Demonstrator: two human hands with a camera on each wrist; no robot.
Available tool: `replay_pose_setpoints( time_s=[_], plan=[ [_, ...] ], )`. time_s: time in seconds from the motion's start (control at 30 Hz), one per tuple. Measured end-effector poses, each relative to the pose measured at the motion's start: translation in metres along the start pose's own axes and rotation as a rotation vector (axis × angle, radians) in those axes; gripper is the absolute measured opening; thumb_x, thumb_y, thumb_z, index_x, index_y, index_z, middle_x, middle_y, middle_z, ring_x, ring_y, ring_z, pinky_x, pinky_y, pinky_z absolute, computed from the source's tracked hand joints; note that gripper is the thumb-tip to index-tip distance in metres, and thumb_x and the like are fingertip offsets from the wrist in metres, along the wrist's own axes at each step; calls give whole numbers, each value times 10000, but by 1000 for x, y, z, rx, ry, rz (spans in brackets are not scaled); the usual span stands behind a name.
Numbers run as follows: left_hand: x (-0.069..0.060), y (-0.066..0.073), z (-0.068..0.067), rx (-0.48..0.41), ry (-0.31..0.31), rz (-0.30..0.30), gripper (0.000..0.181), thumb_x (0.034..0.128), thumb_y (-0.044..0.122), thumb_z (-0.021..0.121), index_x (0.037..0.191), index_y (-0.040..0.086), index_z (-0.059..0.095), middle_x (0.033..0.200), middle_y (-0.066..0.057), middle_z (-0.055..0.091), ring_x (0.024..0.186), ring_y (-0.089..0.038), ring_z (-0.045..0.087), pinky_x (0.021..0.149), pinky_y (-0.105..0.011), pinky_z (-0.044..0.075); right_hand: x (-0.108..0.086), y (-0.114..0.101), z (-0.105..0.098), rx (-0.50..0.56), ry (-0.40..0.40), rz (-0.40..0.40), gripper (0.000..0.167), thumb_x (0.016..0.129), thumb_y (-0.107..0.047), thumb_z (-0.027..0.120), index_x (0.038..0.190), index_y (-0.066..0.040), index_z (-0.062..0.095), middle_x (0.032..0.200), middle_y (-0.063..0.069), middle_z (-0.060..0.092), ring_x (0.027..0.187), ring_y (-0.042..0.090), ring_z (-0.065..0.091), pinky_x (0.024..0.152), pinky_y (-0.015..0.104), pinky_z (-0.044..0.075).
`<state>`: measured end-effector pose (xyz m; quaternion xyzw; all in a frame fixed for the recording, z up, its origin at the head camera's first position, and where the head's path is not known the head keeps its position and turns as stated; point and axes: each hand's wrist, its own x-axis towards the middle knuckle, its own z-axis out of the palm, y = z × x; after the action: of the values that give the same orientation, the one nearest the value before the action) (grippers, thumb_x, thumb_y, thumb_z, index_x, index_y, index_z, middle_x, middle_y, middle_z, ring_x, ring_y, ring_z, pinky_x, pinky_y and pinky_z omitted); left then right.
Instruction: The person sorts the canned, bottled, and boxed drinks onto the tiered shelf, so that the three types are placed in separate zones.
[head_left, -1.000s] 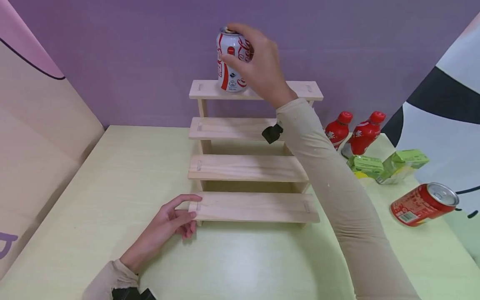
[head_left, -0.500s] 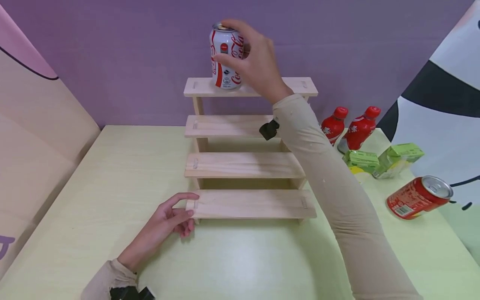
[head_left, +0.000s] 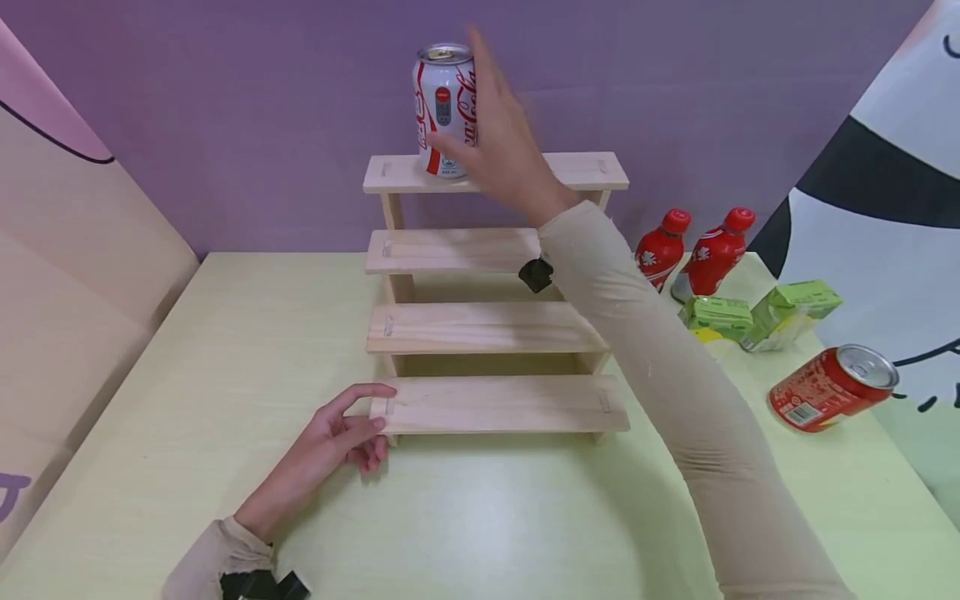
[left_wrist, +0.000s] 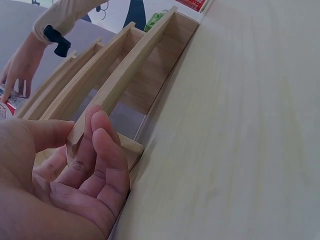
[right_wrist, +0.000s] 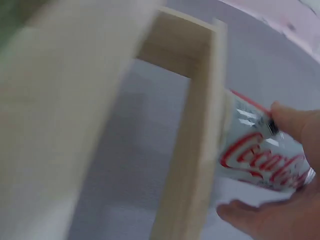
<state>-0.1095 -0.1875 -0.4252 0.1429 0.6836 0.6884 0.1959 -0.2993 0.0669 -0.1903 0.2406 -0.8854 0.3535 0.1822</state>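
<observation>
A white soda can (head_left: pixel 442 108) with red Coca-Cola lettering stands upright on the top step of a wooden four-step display rack (head_left: pixel 487 327), left of the step's middle. My right hand (head_left: pixel 510 146) is beside the can, its fingers extended and spread away from it. In the right wrist view the thumb lies close against the can (right_wrist: pixel 260 150); whether it touches is unclear. My left hand (head_left: pixel 318 458) pinches the left end of the lowest step between thumb and fingers. The left wrist view shows the fingers under the board's corner (left_wrist: pixel 82 131).
To the right on the table (head_left: pixel 262 333) stand two red bottles (head_left: pixel 714 254), partly behind my right sleeve. Two green drink cartons (head_left: pixel 795 310) are in front of them, and a red can (head_left: pixel 828 387) is nearer. A purple backdrop (head_left: pixel 285 125) rises behind the rack.
My right hand has loosened from the white can, its fingers straightening and lifting off the top. The can stays on the top step. My left hand keeps its pinch. The head view has shifted slightly.
</observation>
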Motion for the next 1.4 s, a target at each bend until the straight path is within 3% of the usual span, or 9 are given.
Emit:
replay_pose_setpoints(
  time_s=[0.13,0.3,0.63,1.03,1.4],
  plan=[
    [-1,0,-1,-2,4,-16,410,1026,181,572,1416,151,452,772,-143,651,660,-192,591,599,-326,552,-20,2,6,-54,31,-46,996,949,-301,677,1595,-151,-66,1663,43,28,1489,53,103,1152,163,143],
    [-2,1,-4,14,4,-11,411,1027,184,570,1419,152,451,779,-147,651,667,-192,593,607,-329,555,-38,-3,0,-61,71,-82,918,966,-310,655,1597,-118,17,1664,14,81,1486,11,63,1166,158,69],
    [-2,0,-8,19,11,-12,417,1025,191,574,1422,152,450,783,-143,653,662,-192,596,601,-332,554,-69,-1,-21,-67,115,-114,862,976,-353,630,1596,-123,77,1632,0,231,1442,47,290,1161,192,180],
    [-1,0,-8,25,5,-5,419,1027,190,571,1425,146,446,778,-121,655,670,-178,597,606,-327,557,-94,-1,-40,-105,149,-156,821,978,-325,630,1596,-130,127,1605,15,294,1433,68,313,1165,276,243],
    [1,-1,-8,20,4,0,423,1026,194,574,1424,139,445,771,-110,661,669,-175,599,607,-322,557,-115,2,-51,-106,215,-277,813,960,-247,671,1581,-78,175,1585,62,331,1428,127,347,1144,344,329]
  ],
)
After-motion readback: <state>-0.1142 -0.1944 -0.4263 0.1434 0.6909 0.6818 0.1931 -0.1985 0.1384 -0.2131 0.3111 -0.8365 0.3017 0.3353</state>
